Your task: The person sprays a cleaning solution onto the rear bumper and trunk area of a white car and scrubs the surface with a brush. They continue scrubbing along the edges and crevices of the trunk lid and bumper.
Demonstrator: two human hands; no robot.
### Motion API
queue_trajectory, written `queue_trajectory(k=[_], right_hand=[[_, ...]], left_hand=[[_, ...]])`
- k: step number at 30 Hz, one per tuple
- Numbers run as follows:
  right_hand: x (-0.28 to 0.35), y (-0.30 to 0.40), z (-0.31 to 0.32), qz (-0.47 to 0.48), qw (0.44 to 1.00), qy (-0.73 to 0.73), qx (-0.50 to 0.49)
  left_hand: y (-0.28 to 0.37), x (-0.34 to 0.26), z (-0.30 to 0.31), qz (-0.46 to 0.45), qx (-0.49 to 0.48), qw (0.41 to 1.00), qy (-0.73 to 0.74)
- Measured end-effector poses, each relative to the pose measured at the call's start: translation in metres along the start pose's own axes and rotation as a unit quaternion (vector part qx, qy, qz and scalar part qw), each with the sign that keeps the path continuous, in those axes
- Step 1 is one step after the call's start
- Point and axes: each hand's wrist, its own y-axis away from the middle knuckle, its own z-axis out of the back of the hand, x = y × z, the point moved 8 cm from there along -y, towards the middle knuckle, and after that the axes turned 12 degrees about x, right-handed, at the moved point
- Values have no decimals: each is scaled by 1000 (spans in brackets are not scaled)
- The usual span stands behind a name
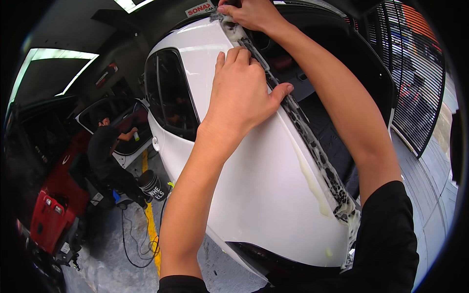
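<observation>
Before me is the white rear side panel (256, 175) of a car whose tailgate stands raised. My left hand (242, 84) rests with spread fingers on the panel near the opening's edge and holds nothing visible. At the top of the view my right hand (245, 13) grips a dark-haired brush (220, 16), its bristles on the foamy corner of the opening; most of its handle is hidden by the fingers. Foam coats the black channel (322, 157) along the opening, and yellowish suds (311, 183) run down the white paint.
A co-worker in dark clothes (106, 146) bends at an open car door (135, 143), holding a bottle (136, 136). A black bucket (152, 185) and a loose cable (141, 260) are on the floor. A red car (58, 205) stands left, a slatted gate (417, 80) right.
</observation>
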Motion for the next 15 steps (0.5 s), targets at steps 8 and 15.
queue_trajectory(k=[8, 15], right_hand=[[7, 14, -12, 30, 999, -41, -17], [-11, 15, 1, -30, 998, -57, 25]], left_hand=[[4, 6, -1, 8, 2, 1000, 4], [2, 2, -4, -14, -25, 1000, 8]])
